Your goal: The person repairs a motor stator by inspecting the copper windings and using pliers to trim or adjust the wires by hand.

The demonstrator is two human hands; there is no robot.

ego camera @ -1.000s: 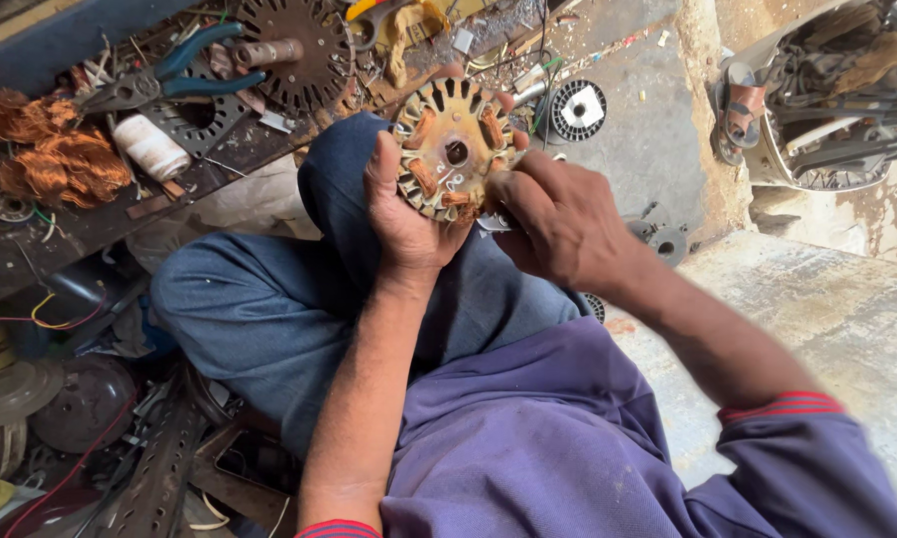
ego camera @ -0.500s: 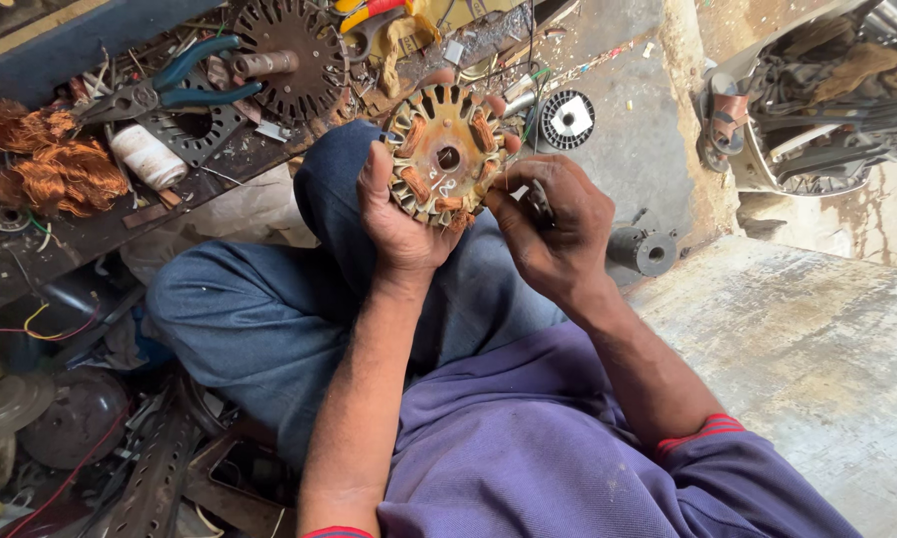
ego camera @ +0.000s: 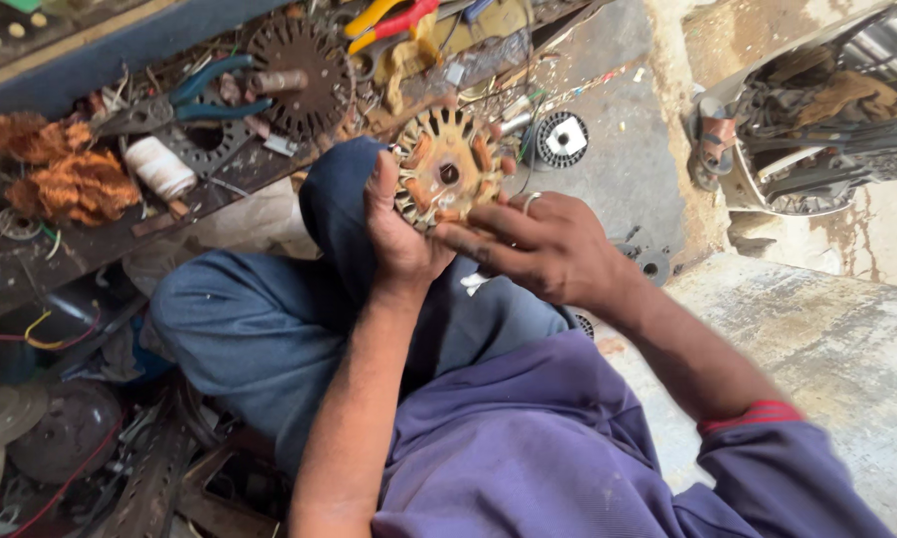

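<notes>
A round slotted motor stator [ego camera: 446,166], rusty orange and cream, is held upright above my raised knee in blue trousers [ego camera: 334,204]. My left hand [ego camera: 400,234] grips its left rim from below with the thumb along the edge. My right hand [ego camera: 538,247], a ring on one finger, reaches in from the right. Its fingertips press on the stator's lower front face.
A cluttered bench at the left holds blue-handled pliers [ego camera: 194,98], a dark toothed disc [ego camera: 301,75], a white thread spool [ego camera: 159,166], tangled copper wire [ego camera: 65,174] and red and yellow handled tools [ego camera: 393,18]. A small wire reel [ego camera: 565,137] lies on the concrete floor. Scrap parts fill the lower left.
The view has shifted and the stator sits slightly lower and to the left. My right hand has slid from the stator's right edge down across its lower face.
</notes>
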